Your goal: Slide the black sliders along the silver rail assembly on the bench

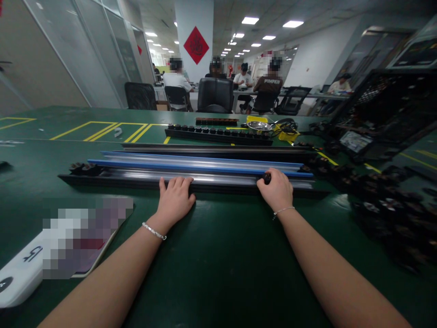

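Note:
A long black channel rail (225, 186) with a shiny metallic inside lies across the green table in front of me. My left hand (175, 198) grips its near wall left of the middle, fingers over the edge and thumb on the near side. Farther right, my right hand (277, 189) is closed around a small black part (266, 178) at the channel; the fingertips are partly hidden. Several similar small black parts (85, 168) sit in the rail's left end. Just behind lies a blue-edged metallic strip (201, 163).
Another dark rail (218, 150) and a rail filled with black parts (218, 134) lie farther back. Loose black parts (392, 200) are heaped at right, near a black frame (362, 109). A metal bowl (258, 126) stands behind; a white device (23, 269) lies left.

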